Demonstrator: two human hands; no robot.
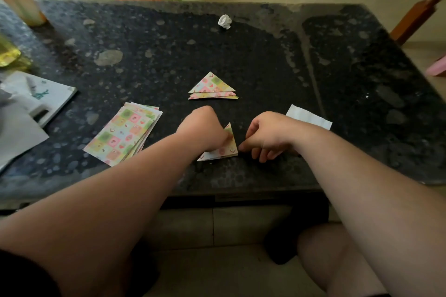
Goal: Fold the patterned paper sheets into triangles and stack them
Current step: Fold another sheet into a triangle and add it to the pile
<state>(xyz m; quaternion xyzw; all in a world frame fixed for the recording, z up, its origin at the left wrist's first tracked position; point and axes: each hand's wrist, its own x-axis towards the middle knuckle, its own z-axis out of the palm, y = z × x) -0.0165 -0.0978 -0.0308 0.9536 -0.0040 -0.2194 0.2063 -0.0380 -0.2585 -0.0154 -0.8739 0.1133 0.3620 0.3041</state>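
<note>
Left hand point(205, 131) curled over folded triangle point(228, 151), grip hidden; right hand point(268, 135) loosely curled, holding nothing

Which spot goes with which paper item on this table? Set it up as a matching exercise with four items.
Things:
1. flat patterned sheets
2. folded triangle pile
3. crumpled paper ball
4. triangle in work

Places:
A. alone toward the far edge of the table
B. under the left hand
C. fanned out to the left of the left hand
D. mid-table, just beyond the left hand

Pairs: 1-C, 2-D, 3-A, 4-B
</note>
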